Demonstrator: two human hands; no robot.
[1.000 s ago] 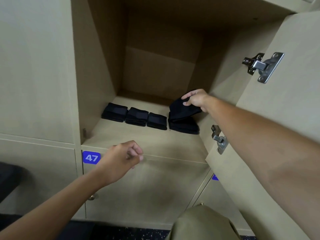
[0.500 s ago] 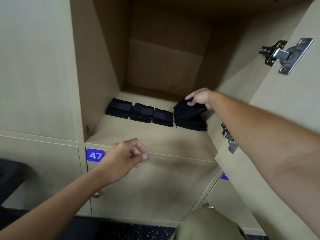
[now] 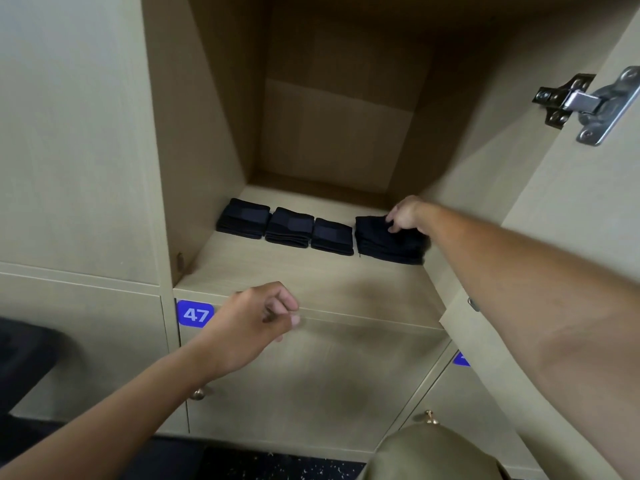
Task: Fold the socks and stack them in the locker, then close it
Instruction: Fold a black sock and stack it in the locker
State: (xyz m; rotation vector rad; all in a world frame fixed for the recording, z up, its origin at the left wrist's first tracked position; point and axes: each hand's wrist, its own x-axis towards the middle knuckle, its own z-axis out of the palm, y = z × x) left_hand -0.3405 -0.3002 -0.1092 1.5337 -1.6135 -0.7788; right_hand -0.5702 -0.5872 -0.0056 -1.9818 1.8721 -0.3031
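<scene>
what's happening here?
A person is stacking folded black socks in an open locker. The right hand rests on the top sock of the rightmost stack, beside three other stacks. The left hand hangs loosely curled out front, holding nothing. The door is open.

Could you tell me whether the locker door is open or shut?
Open: the locker door stands swung aside, its hinge exposed.

4 piles of folded black socks lie in a row on the open locker floor, the right pile tallest.
</scene>
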